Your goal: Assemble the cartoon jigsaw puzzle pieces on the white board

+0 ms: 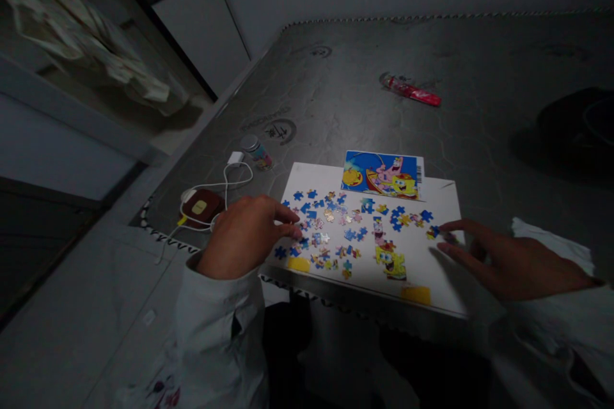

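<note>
A white board (444, 281) carries many loose jigsaw pieces, mostly blue with some yellow and pink. My left hand (252, 230) hovers over the board's left side, thumb and index finger slightly apart, close to loose blue pieces (304, 243). On the right, my right hand (508, 259) has its index finger and thumb spread. Its index fingertip is at a blue and yellow puzzle piece (432, 232), which seems to lie on the board. Several pieces are joined into a cartoon strip (389, 259) at the lower middle. A picture card (384, 174) rests along the board's far edge.
A small clear jar (258, 152) stands left of the board, near a white charger (235, 158) with a cable and a brown box (201, 208). Farther back lies a red wrapper (412, 91). White paper (551, 243) is behind my right hand; a dark object (575, 131) sits at right.
</note>
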Action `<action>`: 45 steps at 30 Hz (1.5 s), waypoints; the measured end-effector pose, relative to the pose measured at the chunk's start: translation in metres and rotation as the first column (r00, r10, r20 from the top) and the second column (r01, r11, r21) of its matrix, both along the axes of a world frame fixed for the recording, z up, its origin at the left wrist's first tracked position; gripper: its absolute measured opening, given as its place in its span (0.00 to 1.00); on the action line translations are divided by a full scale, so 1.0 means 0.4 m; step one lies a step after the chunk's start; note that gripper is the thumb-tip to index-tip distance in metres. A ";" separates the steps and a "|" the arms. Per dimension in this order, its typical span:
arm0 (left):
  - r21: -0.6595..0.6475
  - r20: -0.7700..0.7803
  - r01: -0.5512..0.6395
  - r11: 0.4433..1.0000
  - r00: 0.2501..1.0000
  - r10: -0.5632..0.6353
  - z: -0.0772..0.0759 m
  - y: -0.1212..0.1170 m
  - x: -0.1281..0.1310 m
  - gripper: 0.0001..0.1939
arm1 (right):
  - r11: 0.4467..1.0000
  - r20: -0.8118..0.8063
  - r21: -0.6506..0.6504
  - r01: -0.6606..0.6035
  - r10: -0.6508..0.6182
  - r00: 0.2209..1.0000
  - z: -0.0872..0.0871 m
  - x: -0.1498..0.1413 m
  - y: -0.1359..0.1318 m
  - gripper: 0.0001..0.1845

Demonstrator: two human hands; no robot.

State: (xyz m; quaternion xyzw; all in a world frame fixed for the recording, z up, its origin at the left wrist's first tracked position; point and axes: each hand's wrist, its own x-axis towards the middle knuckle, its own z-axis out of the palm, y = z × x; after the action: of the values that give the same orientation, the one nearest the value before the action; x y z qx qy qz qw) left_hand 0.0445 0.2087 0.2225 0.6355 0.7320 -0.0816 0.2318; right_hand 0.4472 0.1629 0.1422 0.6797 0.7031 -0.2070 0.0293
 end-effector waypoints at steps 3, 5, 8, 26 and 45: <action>0.007 -0.005 0.003 1.000 1.000 -0.003 0.001 0.000 0.001 0.12 | 0.981 -0.074 -0.191 0.032 -0.047 0.996 0.001 0.020 0.020 0.40; 0.005 -0.012 0.000 1.000 1.000 0.000 0.001 0.000 0.001 0.13 | 0.977 -0.077 -0.209 0.049 -0.066 0.995 0.004 0.022 0.026 0.40; 0.004 -0.024 0.000 1.000 1.000 0.000 0.000 0.001 0.000 0.13 | 0.976 -0.081 -0.212 0.055 -0.074 0.994 0.011 0.007 0.019 0.38; 0.091 -0.020 0.037 0.995 0.999 -0.036 -0.006 -0.006 -0.006 0.13 | 0.988 -0.046 -0.127 0.089 -0.096 0.994 0.018 -0.014 0.010 0.35; 0.108 -0.062 0.034 0.994 0.998 -0.027 0.011 -0.008 0.001 0.10 | 0.996 -0.078 -0.046 0.070 -0.073 0.994 0.021 -0.025 -0.004 0.33</action>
State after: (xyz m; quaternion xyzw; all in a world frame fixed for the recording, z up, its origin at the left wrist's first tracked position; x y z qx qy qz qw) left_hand 0.0447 0.2054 0.2269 0.6555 0.7323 -0.0641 0.1733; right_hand 0.4372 0.1613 0.1507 0.6949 0.6742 -0.2500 0.0084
